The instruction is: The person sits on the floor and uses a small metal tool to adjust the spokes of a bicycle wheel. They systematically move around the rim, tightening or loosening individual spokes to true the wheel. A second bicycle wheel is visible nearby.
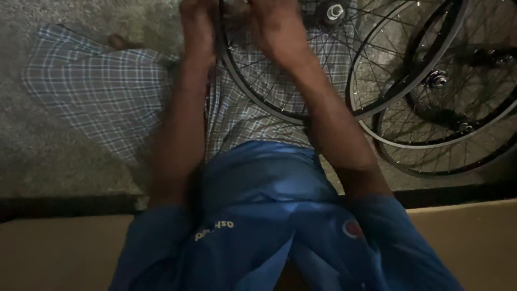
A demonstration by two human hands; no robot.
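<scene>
- Head view looks straight down the person's body: blue shirt [269,215] at the bottom, checked cloth [102,91] over the lap and legs above it.
- Both arms reach forward to a wheel [269,81] lying on the lap, over the checked cloth.
- Left hand [198,27] sits at the wheel's left rim, near the top edge of the frame. Fingers are cut off by the frame edge and blurred; cannot tell if they are clamped or apart.
- Right hand [277,29] lies over the spokes, just left of the hub [334,12]. Fingertips are out of frame too; cannot tell the grip.
- The wheel has a dark rim and thin metal spokes; the hub is a bright metal ring near the top edge.
- Two more wheels to the right lie on the floor [32,156]: a silver-rimmed wheel [377,102] overlapping the first, and a dark wheel [484,124] partly beneath it, its hub [436,80] showing through the spokes.
- The floor is rough and grey, dimly lit.
- A tan board [59,253] runs across the bottom of the frame, on both sides of the shirt.
- A foot [116,41] shows beyond the cloth, upper left.
</scene>
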